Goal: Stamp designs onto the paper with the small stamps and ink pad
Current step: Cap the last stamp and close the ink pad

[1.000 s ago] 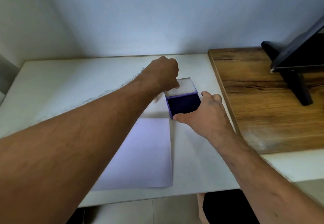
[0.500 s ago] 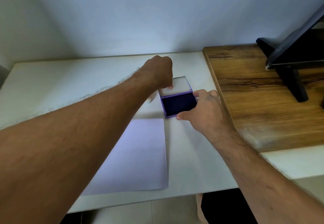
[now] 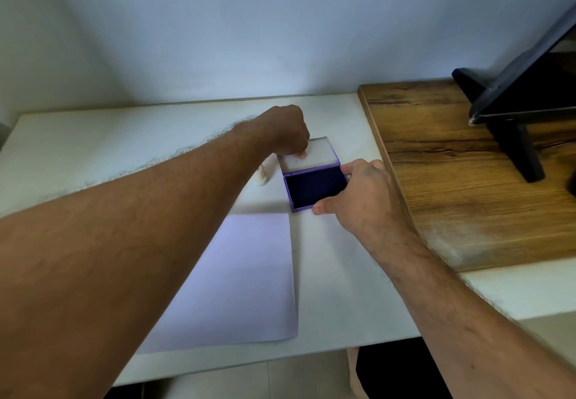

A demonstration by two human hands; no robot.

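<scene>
Head view: the purple ink pad (image 3: pixel 314 187) lies open on the white desk (image 3: pixel 93 136), just beyond the paper (image 3: pixel 249 274). The right hand (image 3: pixel 358 199) grips its base. The left hand (image 3: pixel 285 132), fingers curled, presses the lid (image 3: pixel 318 152); its forearm half hides a small stamp (image 3: pixel 263 175).

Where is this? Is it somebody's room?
Probably a desk in a home or small office: a white table against a bare wall, a wooden board carrying a dark stand, paper and an ink pad.

open purple ink pad (image 3: pixel 314 189), clear lid (image 3: pixel 314 153) folded back, beyond white paper (image 3: pixel 243 277); small pale stamp (image 3: pixel 263 174) just left.
</scene>
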